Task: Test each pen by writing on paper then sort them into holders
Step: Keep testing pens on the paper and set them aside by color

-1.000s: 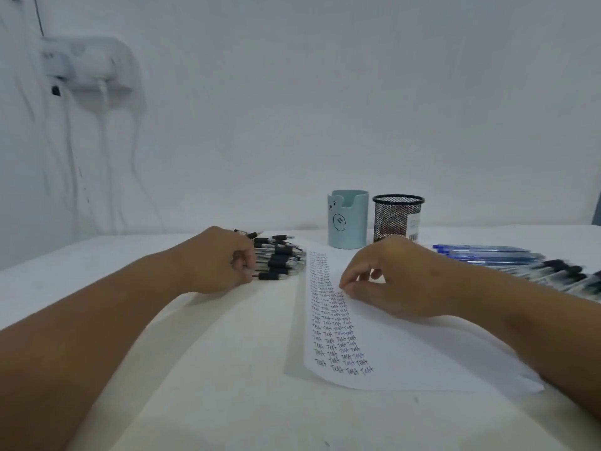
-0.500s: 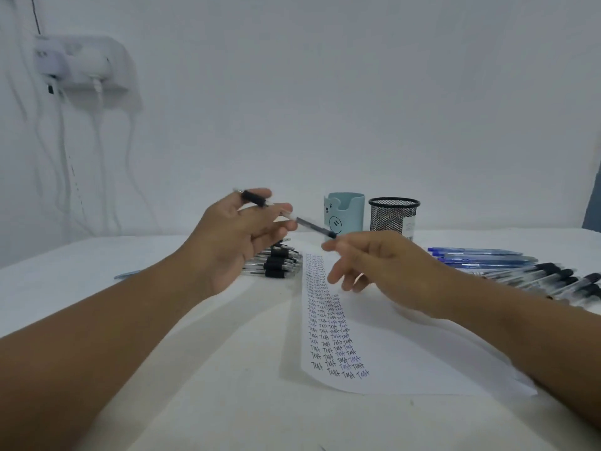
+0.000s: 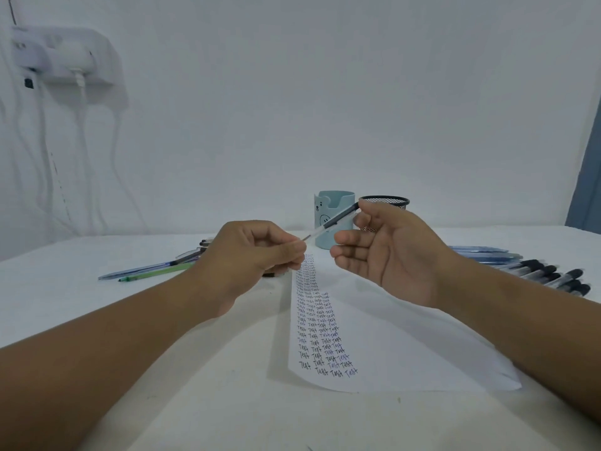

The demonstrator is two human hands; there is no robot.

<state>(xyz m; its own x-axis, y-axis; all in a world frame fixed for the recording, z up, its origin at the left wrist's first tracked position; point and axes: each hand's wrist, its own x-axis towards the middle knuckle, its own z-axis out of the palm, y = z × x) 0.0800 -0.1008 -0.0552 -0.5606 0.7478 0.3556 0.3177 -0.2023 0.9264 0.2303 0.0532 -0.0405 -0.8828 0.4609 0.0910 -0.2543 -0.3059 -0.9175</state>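
A clear pen with a black grip is held in the air between both hands. My left hand pinches its near end with curled fingers. My right hand is palm up and grips the black far end between thumb and forefinger. Below them lies a white sheet of paper with columns of the word "Test". Behind stand a light blue holder and a black mesh holder. A pile of black pens behind my left hand is mostly hidden.
A blue pen and a green pen lie on the white table to the left. Several blue and black-capped pens lie in a row at the right. A wall socket with cables hangs at the upper left.
My left hand lifted one pen off the pile and brought it over the paper. My right hand rose from the sheet, turned palm up and took the pen's black end.
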